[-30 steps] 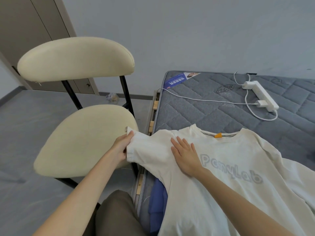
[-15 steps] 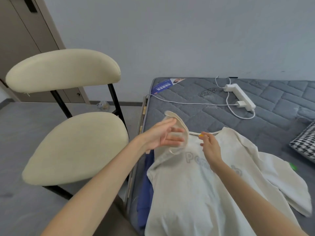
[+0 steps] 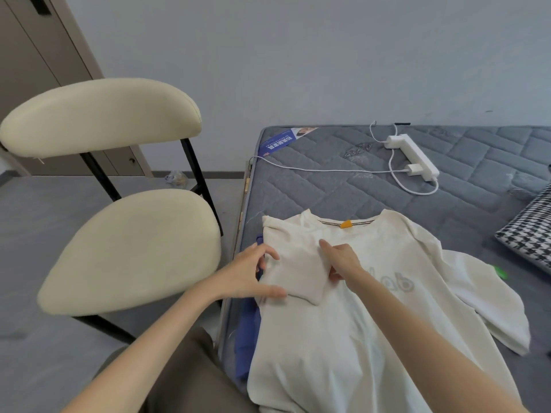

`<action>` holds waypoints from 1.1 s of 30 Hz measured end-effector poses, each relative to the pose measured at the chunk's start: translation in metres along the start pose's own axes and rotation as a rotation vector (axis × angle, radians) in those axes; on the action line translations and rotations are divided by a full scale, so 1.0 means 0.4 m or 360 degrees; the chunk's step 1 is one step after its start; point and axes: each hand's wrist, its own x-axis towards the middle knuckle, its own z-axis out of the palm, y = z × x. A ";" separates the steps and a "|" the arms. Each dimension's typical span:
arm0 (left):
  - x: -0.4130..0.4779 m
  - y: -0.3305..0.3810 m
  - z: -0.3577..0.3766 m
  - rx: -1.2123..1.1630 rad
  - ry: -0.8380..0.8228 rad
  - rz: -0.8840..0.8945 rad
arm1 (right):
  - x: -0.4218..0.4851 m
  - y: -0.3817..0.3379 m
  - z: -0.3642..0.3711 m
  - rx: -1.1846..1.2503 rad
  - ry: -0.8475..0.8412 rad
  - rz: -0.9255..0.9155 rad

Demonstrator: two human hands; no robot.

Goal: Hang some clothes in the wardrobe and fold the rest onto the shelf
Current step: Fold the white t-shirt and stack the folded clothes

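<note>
The white T-shirt (image 3: 343,338) lies front side up on the grey mattress (image 3: 328,189), near its left edge. Its left sleeve (image 3: 293,272) is folded in over the chest. The left hand (image 3: 247,275) holds the outer edge of that folded sleeve, with thumb and fingers (image 3: 269,253) bent around it. The right hand (image 3: 343,260) rests on the inner side of the fold; its pointing finger lies flat on the cloth, and the other fingers seem to be tucked under the fold, but I cannot tell for sure. The other sleeve lies spread out to the right. A blue cloth (image 3: 246,332) peeks out from under the shirt. Farther back on the mattress lie a white power strip (image 3: 413,156) and its cable. A cream chair (image 3: 128,248) stands just beside the bed.
</note>
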 end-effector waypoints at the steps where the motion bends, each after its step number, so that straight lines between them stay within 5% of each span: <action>1: -0.013 -0.004 0.007 0.0100 -0.0017 0.0045 | -0.002 0.000 0.005 -0.0012 0.0014 0.0000; 10: -0.067 -0.007 0.046 0.0236 0.0311 0.0212 | -0.020 -0.007 0.016 0.0159 0.0442 -0.0308; 17: -0.073 -0.008 0.066 0.0243 0.0015 0.0191 | -0.016 0.045 -0.005 -0.0319 0.0250 -0.0021; 22: -0.073 -0.013 0.039 0.0304 0.0111 0.0151 | 0.005 0.015 -0.004 -0.0692 0.0673 -0.0480; 27: -0.063 -0.008 0.035 0.0428 0.0081 0.0153 | 0.066 -0.091 0.054 -0.0838 0.0317 -0.0799; 33: -0.058 -0.035 0.028 0.0359 0.0081 0.0165 | 0.154 -0.190 0.149 -0.0859 -0.0011 -0.0714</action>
